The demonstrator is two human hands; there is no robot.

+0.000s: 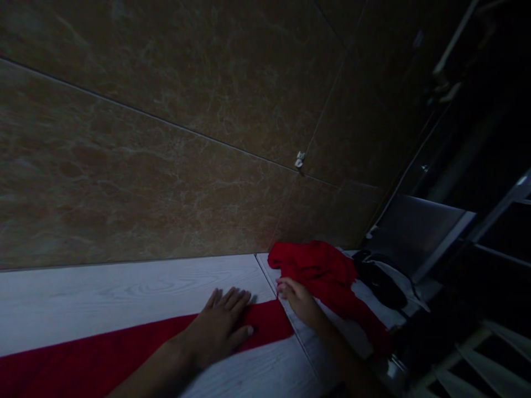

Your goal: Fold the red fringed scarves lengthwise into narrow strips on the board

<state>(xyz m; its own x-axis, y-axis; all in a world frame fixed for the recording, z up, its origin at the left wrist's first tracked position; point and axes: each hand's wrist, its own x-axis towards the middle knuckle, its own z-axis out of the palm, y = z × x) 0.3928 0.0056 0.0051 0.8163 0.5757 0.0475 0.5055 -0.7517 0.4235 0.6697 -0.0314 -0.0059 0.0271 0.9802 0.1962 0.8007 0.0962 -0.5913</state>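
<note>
A long strip of red cloth point(145, 342) lies flat across a pale wood-patterned surface point(124, 290), running from the left edge to the middle. My left hand point(222, 326) rests palm down on it, fingers stretched out, close to the strip's right end. At that end's upper corner my right hand point(298, 298) is closed in a pinch, with a small bit of the red cloth drawn up at its fingertips. Just beyond the right hand lies a crumpled heap of red cloth point(317, 265), one part of it trailing down to the right.
A brown marbled tile wall point(174, 166) rises behind the surface, with a small white fitting point(299, 159) on it. Dark items point(379, 282) lie right of the heap. A white slatted frame point(468, 354) stands at lower right. The scene is dim.
</note>
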